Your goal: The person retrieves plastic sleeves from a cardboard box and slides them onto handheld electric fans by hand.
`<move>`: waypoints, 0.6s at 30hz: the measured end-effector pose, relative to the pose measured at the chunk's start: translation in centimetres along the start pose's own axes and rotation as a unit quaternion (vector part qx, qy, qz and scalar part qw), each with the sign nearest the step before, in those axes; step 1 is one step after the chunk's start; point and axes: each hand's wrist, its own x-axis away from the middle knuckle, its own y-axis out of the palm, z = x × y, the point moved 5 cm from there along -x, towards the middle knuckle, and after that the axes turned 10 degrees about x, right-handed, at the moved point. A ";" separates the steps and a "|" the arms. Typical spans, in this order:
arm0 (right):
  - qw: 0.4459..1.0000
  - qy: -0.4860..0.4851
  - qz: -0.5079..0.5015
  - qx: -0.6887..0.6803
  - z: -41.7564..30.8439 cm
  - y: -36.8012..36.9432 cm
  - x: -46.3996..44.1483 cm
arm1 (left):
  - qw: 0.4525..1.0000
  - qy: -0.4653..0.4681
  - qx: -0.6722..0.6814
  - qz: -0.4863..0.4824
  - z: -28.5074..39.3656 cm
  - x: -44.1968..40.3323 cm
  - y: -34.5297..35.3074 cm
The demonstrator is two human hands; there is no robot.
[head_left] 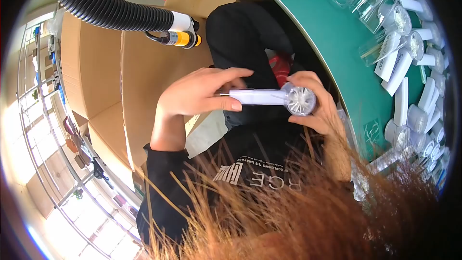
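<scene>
A white handheld fan (pixel 257 97) with a round, clear, ribbed head is held level in front of my body. My right hand (pixel 325 103) is curled around the round head, thumb below and fingers above. At the other end, my left hand (pixel 195 91) has its thumb against the tip of the handle. Its index finger stretches out above the handle, and the other fingers are partly hidden and slightly blurred. A thin white bit shows between that hand and the handle end, too small to make out.
Several similar white fans and clear plastic parts (pixel 399 62) crowd the green table (pixel 332 43) on my right. To the left stand open cardboard boxes (pixel 144 67). A black corrugated hose (pixel 115 9) with a yellow-banded fitting (pixel 182 39) hangs above them.
</scene>
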 end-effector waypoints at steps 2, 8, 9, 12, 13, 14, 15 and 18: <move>0.967 0.115 -0.010 -0.225 3.6 1.9 0.3 | 0.989 0.066 0.115 0.067 3.4 -0.5 0.7; 0.862 0.147 0.029 -0.484 5.4 6.0 -0.5 | 0.932 0.346 -0.061 0.088 7.6 -1.9 1.8; 0.878 0.151 0.032 -0.453 5.0 5.8 -0.4 | 0.927 0.356 -0.054 0.102 7.5 -2.0 1.8; 0.920 0.171 0.056 -0.349 2.5 3.5 -0.4 | 0.894 0.417 0.105 0.128 6.6 -1.6 1.5; 0.935 0.169 0.062 -0.305 2.1 2.5 -0.2 | 0.883 0.425 0.150 0.130 6.6 -1.5 1.4; 0.951 0.169 0.073 -0.250 1.1 1.5 0.1 | 0.870 0.434 0.193 0.131 6.6 -1.4 1.4; 0.963 0.168 0.083 -0.193 0.1 0.7 0.4 | 0.858 0.447 0.219 0.123 6.6 -1.5 1.5; 0.968 0.160 0.144 -0.125 -1.8 -0.8 1.4 | 0.832 0.468 0.279 0.106 6.6 -1.8 1.7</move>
